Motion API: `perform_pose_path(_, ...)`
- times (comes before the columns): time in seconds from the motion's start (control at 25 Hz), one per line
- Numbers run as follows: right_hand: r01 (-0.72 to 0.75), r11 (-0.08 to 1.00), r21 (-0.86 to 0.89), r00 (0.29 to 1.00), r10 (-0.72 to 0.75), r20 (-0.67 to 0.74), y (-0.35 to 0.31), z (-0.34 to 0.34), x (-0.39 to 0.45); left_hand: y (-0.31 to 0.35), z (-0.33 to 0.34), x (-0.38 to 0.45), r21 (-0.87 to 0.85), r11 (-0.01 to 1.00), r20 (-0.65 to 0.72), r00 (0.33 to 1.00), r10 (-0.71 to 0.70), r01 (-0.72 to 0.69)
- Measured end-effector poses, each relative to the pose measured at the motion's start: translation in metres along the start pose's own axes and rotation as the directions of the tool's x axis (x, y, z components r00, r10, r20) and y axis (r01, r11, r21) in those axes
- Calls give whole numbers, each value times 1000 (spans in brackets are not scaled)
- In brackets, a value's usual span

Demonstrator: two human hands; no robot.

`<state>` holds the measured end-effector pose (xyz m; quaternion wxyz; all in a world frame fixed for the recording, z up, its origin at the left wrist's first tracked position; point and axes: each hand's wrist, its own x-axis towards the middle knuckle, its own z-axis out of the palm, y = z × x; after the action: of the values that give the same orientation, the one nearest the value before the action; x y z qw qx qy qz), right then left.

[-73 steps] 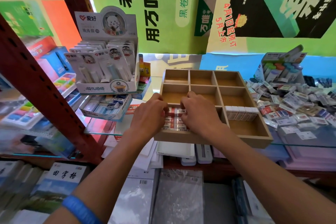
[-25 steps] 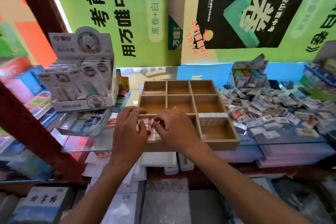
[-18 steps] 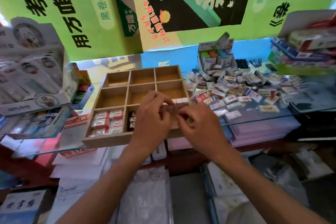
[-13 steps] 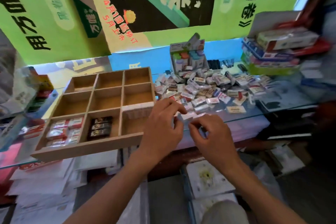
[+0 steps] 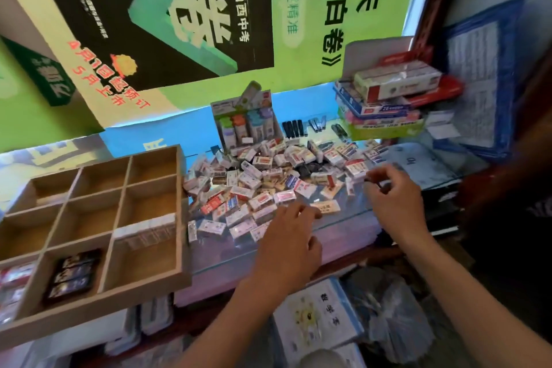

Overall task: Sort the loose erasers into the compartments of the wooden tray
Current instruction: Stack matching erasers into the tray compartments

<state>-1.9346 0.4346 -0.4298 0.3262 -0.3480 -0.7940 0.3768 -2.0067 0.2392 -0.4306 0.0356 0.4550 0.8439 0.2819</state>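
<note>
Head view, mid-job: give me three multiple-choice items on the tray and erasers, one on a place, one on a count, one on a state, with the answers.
1. Where does the pile of loose erasers lie relative to the wooden tray?
A. To its right, on the glass shelf
B. Inside its back row
C. Under it

2. How many compartments does the tray have?
A. Four
B. Six
C. Nine

3. What state is the tray's middle compartment in?
A. Packed with dark erasers
B. Empty
C. Covered by a hand

Answers:
1. A, the pile spreads over the glass shelf just past the tray's right wall.
2. C, the dividers make three rows of three.
3. B, only bare wood shows there; the dark erasers sit in the front row, and the left hand and right hand are over at the pile.
</note>
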Motion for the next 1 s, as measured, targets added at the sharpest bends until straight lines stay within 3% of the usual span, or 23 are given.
perform_pose_path(0.08, -41, 999, -26, 999, 41, 26, 7, -1, 24, 3, 9, 7, 59, 998, 15, 1000, 14, -15)
perform_pose_path(0.2, 49, 987, -156, 989, -26, 146, 13, 12, 39, 2, 18, 12, 115, 993, -34, 999, 27, -23)
perform_pose_path(0.32, 47, 992, -121, 998, -40, 55, 20, 25, 41, -6, 24, 12, 93, 994, -88, 994, 59, -50)
perform_pose_path(0.44, -103, 991, 83, 991, 110, -82, 22, 21, 48, -13, 26, 14, 48, 997, -104, 993, 58, -54)
perform_pose_path(0.52, -183, 912, 366, 964, 240, -115, 15, 7, 46, -8, 20, 15, -43, 998, -231, 973, 31, -41)
perform_pose_path(0.6, -176, 775, 607, 971, 237, -21, -4, -5, 29, 12, 6, 19, -323, 946, -319, 938, -133, 24)
perform_pose_path(0.64, -165, 750, 641, 985, 163, 63, -14, -6, 14, 25, -1, 25, -553, 829, -245, 934, -259, 85)
perform_pose_path(0.72, -124, 773, 622, 976, -19, 217, -32, 1, -17, 48, -8, 36, -873, 433, 44, 919, -391, 226)
perform_pose_path(0.76, -75, 803, 592, 959, -104, 262, -35, 5, -28, 54, -8, 40, -915, 314, 105, 902, -419, 252)
perform_pose_path(0.84, 26, 846, 532, 932, -213, 294, -35, 8, -33, 53, -9, 44, -948, 180, 137, 845, -517, 264)
perform_pose_path(0.92, 23, 909, 416, 973, -117, 201, -26, 6, -16, 46, -15, 41, -964, 24, 203, 796, -570, 263)
perform_pose_path(1.0, 39, 996, 79, 996, -45, 77, -6, 3, 13, 41, -26, 35, -954, -164, 300, 784, -544, 251)
